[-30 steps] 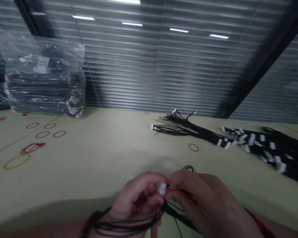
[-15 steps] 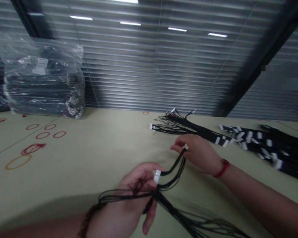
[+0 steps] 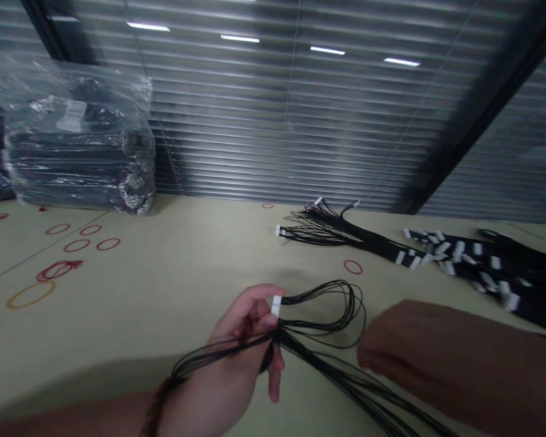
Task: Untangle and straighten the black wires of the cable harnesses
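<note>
Right hand (image 3: 394, 343) lower, red ring (image 3: 353, 274) visible

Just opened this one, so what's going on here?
A person's left hand pinches a white connector, with black wires looping beside it and some draped back across that hand. The right hand is close to the wires; whether it grips anything is hidden. More wire harnesses lie farther back on the table.

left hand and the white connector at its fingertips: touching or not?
Touching. The head view shows the left hand pinching the white connector, thumb against its lower part, a fingertip at its upper end.
</note>
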A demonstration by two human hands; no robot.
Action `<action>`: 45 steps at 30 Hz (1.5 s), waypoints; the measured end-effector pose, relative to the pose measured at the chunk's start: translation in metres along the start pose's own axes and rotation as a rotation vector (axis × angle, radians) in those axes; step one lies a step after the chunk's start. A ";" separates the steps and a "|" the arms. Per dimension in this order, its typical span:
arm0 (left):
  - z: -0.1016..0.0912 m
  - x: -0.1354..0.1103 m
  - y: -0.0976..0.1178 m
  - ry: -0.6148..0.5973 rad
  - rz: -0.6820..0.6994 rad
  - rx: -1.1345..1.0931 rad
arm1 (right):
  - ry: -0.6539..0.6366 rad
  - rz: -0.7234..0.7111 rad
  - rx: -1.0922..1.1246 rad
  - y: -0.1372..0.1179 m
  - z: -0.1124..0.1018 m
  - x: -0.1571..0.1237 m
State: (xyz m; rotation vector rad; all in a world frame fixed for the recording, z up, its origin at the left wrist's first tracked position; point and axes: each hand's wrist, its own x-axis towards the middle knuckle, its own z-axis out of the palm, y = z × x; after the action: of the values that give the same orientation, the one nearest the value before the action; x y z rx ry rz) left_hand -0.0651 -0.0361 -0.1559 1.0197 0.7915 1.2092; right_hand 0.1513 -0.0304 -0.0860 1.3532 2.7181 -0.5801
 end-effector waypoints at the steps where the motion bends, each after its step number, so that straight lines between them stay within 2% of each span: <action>1: 0.000 0.000 0.000 -0.013 -0.004 -0.011 | 0.003 -0.011 0.061 -0.004 0.007 0.005; 4: 0.000 -0.002 -0.001 -0.055 -0.010 -0.043 | 0.032 -0.092 0.285 -0.012 0.021 0.028; 7: -0.001 -0.003 -0.004 -0.081 -0.004 -0.081 | 0.066 -0.107 0.409 -0.014 0.027 0.044; 11: -0.004 -0.004 -0.009 -0.086 0.008 -0.123 | 0.084 -0.104 0.549 -0.013 0.033 0.047; 16: -0.003 -0.002 -0.010 -0.058 -0.009 -0.096 | 0.162 -0.111 0.588 -0.016 0.042 0.045; 21: -0.002 -0.001 -0.009 -0.064 -0.025 -0.064 | 0.359 -0.152 0.466 -0.022 0.048 0.044; 25: -0.002 -0.002 -0.007 -0.076 -0.054 -0.035 | 0.568 -0.204 0.272 -0.025 0.052 0.044; 28: -0.001 -0.003 -0.005 -0.070 -0.083 0.004 | 0.660 -0.260 0.117 -0.025 0.056 0.044; 32: -0.002 -0.004 -0.006 -0.047 -0.107 0.022 | 0.695 -0.323 -0.051 -0.028 0.059 0.042; 43: 0.003 -0.005 -0.003 -0.033 -0.174 0.088 | 0.696 -0.343 -0.250 -0.039 0.058 0.037; 45: 0.004 -0.004 -0.002 -0.026 -0.185 0.104 | 0.703 -0.307 -0.252 -0.042 0.054 0.036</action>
State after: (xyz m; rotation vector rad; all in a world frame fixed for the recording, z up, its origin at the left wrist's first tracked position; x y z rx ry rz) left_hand -0.0619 -0.0411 -0.1563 1.0208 0.9149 1.0032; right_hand 0.0898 -0.0452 -0.1305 1.2530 3.4157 0.3061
